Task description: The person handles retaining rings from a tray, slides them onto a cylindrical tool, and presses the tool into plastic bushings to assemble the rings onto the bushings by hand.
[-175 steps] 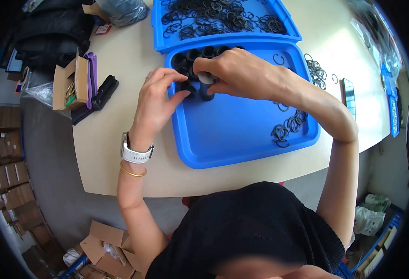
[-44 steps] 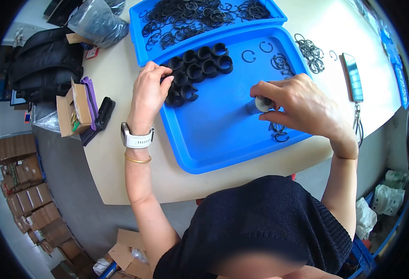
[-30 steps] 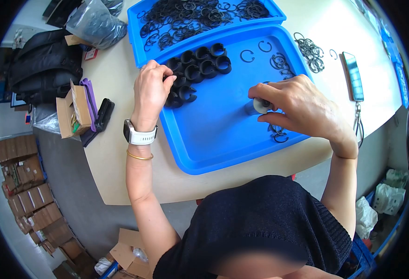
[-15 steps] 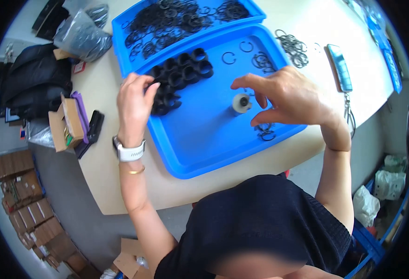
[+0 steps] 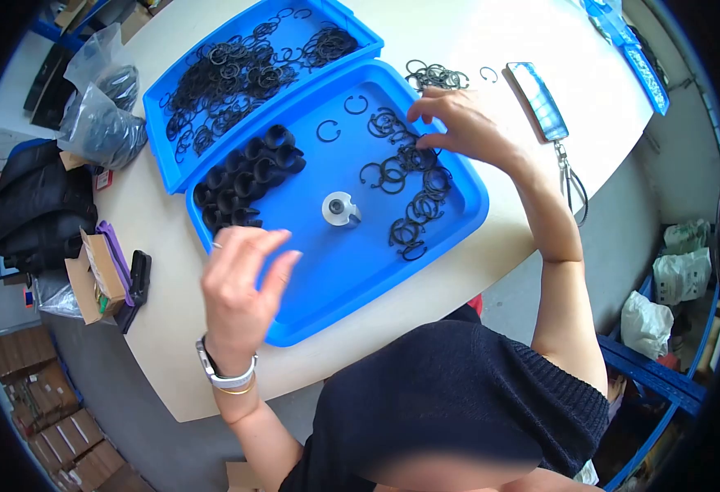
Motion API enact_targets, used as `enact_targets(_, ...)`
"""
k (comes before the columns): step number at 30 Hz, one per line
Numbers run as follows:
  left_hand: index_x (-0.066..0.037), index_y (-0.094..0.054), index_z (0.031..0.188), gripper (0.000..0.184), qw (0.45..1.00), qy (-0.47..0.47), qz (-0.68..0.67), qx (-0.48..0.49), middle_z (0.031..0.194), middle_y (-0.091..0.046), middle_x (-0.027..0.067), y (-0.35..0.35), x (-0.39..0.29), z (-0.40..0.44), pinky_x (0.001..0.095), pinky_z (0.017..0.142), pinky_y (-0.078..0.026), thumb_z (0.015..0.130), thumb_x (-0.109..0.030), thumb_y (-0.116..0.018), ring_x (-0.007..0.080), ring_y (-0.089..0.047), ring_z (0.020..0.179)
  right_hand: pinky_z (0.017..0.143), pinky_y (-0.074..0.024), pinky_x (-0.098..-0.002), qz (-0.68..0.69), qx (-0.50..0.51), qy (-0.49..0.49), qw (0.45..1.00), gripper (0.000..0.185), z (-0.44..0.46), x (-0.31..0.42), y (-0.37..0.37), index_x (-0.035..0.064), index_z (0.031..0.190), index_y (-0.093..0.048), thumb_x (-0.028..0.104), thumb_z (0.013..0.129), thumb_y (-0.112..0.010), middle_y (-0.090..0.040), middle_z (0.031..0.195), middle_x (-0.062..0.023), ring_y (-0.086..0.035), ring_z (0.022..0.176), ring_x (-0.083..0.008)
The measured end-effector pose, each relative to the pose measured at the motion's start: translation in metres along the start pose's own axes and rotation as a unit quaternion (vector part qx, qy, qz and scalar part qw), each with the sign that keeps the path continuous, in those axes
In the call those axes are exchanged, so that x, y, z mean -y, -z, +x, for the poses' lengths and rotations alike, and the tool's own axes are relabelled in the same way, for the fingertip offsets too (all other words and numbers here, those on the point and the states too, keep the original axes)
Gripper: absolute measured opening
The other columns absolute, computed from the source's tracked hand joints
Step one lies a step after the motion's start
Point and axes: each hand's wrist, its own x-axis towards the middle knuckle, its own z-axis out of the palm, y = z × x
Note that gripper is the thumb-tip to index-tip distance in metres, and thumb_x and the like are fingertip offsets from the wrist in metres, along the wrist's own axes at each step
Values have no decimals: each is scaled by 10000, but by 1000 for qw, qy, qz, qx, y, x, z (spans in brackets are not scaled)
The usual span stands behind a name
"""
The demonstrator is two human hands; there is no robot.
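Observation:
My left hand (image 5: 243,283) hovers over the near left side of the blue tray (image 5: 360,287), fingers and thumb apart with nothing between them. Just beyond it, black cylindrical sleeves (image 5: 245,176) stand packed in rows. My right hand (image 5: 470,127) reaches over the tray's right rim, thumb and forefinger apart beside a heap of black snap rings (image 5: 409,156). Whether its fingertips touch a ring is hard to tell. A small white round fixture (image 5: 339,210) with a dark centre stands mid-tray, between my hands. Two single snap rings (image 5: 328,131) lie further back.
The tray's lid (image 5: 155,139) behind holds many loose snap rings (image 5: 237,74). More rings (image 5: 435,75) lie on the table beside a phone (image 5: 538,102) with a strap. At left are plastic bags (image 5: 102,123), a small cardboard box (image 5: 96,279) and a black bag (image 5: 36,205).
My right hand has moved from beside the white fixture to the rings at the tray's right. My left hand has drawn back from the sleeves toward me. The whole view has shifted.

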Motion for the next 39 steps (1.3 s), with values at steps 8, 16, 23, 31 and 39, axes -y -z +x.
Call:
enact_targets(8, -27, -691, 944, 241, 986, -159, -33, 25, 841, -654, 85, -29, -18, 8, 353, 639, -498, 746, -39, -829, 246, -626, 747, 769, -550, -454, -94, 67, 23, 993, 467, -4, 17, -18, 91, 1129, -674, 208, 718, -860, -680, 1040, -102, -702, 914, -307)
enact_targets(16, -38, -700, 938, 225, 970, -194, -105, 104, 825, -653, 69, -72, -35, 9, 353, 604, -496, 748, -46, -819, 241, -616, 691, 774, -533, -431, -28, 103, 66, 992, 444, -8, 6, -15, 59, 1134, -661, 210, 754, -834, -684, 988, -112, -697, 913, -307)
enact_targets(23, -2, -685, 1109, 310, 970, -12, -193, 148, 914, -672, 104, -86, -36, 6, 319, 603, -507, 820, -41, -790, 189, -615, 642, 669, -525, -352, 172, 139, 65, 973, 219, -10, 0, 2, 45, 946, -718, 208, 823, -796, -720, 807, -84, -684, 725, -217)
enact_targets(31, 21, -644, 1215, 363, 966, 67, -198, 153, 1040, -706, 118, -88, -38, 1, 288, 624, -524, 878, -52, -758, 163, -644, 679, 704, -519, -319, 353, 239, 119, 897, 234, -16, 21, 6, 24, 1048, -726, 186, 882, -760, -721, 863, -86, -661, 778, -171)
enact_targets(39, 23, -614, 1033, 181, 951, 104, -243, 159, 850, -726, 159, -90, -29, 3, 357, 615, -543, 927, -84, -714, 283, -728, 709, 667, -523, -308, 382, 212, 166, 884, 188, -25, 46, -16, 27, 1039, -722, 124, 883, -759, -721, 840, -90, -671, 740, -166)
